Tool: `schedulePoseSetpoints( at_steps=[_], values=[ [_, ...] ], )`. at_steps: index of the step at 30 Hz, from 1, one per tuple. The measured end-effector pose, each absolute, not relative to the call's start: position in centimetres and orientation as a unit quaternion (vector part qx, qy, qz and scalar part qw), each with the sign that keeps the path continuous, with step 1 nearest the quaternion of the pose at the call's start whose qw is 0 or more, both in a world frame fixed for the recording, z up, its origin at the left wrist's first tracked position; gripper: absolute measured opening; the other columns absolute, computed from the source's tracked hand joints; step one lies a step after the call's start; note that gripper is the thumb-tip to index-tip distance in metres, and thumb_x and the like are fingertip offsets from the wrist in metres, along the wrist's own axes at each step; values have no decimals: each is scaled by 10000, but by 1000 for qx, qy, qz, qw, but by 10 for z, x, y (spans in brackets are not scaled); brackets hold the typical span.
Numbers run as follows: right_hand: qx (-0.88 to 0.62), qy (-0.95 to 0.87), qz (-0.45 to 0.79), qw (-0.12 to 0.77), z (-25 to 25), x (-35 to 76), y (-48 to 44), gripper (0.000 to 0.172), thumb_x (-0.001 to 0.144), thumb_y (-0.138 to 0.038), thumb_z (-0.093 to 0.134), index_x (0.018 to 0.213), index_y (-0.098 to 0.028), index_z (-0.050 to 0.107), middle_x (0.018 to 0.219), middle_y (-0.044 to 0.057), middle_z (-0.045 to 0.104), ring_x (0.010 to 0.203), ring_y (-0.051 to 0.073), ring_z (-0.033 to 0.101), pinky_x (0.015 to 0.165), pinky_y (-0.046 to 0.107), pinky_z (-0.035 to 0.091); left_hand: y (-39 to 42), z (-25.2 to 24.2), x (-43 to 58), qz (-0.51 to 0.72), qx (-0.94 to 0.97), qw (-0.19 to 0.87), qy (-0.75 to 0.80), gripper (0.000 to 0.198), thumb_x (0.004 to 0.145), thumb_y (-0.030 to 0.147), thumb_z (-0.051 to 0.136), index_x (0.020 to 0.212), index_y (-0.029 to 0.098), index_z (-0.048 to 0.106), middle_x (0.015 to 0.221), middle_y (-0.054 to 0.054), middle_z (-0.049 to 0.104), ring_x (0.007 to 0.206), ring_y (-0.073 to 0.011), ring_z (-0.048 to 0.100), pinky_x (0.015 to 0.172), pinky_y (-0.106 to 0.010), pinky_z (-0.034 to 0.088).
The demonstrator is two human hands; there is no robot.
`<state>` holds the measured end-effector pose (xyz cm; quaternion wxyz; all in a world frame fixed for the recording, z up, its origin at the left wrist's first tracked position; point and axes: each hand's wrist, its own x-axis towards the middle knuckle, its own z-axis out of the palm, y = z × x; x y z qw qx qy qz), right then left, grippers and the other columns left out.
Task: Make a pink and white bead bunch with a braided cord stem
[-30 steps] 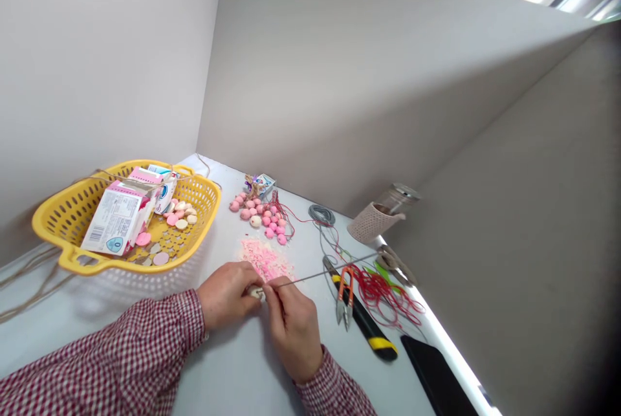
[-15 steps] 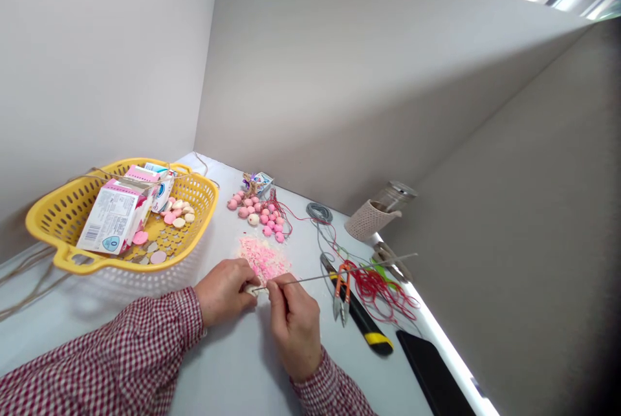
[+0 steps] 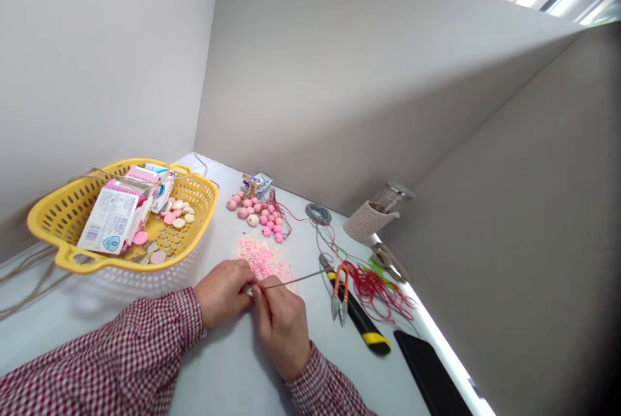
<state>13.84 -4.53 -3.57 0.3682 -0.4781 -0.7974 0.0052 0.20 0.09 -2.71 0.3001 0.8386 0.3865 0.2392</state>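
- Risk at the desk: a slipping steel needle (image 3: 295, 277), pressed at a bad angle, could jab the left hand (image 3: 220, 293) or snap a soft bead.
- A pale bead (image 3: 249, 290), small and partly hidden, could crumble under too much pressure, or drop into the pink crumbs (image 3: 262, 259) if the grip loosens.
- The left fingers (image 3: 237, 277) are closed around the bead, pinching it just above the desk (image 3: 228, 364), at the near edge of the crumbs.
- The right fingers (image 3: 259, 296) are drawn tightly together on the needle's near end, and the right hand (image 3: 281, 332) sits just beside the left, almost touching it.
- The needle runs from the bead out over the desk toward orange-handled thread snips (image 3: 339, 286). Whether it has entered the bead cannot be told.
- Pink beads (image 3: 255, 212) lie in a loose cluster beyond the crumbs, near tangled red cord (image 3: 373, 290) and a black-and-yellow utility knife (image 3: 361, 322).
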Motion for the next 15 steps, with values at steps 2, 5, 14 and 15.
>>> schedulePoseSetpoints(
  at_steps=[2,5,14,15],
  values=[
    [-485,-788,9,380,-36,140,-46,202,863,-123,385,760,-178,550,648,38,584,568,140,543,527,248,393,1,-26,2,240,838,302,385,139,680,92,536,716,158,653,707,-10,588,667,-130,519,614,-221,382],
    [-490,-762,0,423,-34,142,-48,184,863,-126,401,732,-185,515,635,29,558,555,134,523,524,246,393,0,-25,2,241,839,300,384,135,672,111,555,720,165,668,702,-10,589,671,-134,522,619,-225,383],
    [-490,-767,-39,413,-32,145,-50,181,867,-122,401,723,-182,492,616,27,533,533,135,500,504,247,374,-1,-24,2,241,836,302,389,157,662,100,540,730,159,669,691,-9,574,655,-134,513,607,-229,380],
    [-490,-772,-42,402,-33,144,-49,182,868,-123,399,726,-180,498,617,30,538,535,136,504,506,248,374,-1,-25,2,242,837,301,387,154,664,99,538,728,157,665,695,-11,576,658,-135,514,609,-231,382]
  ],
)
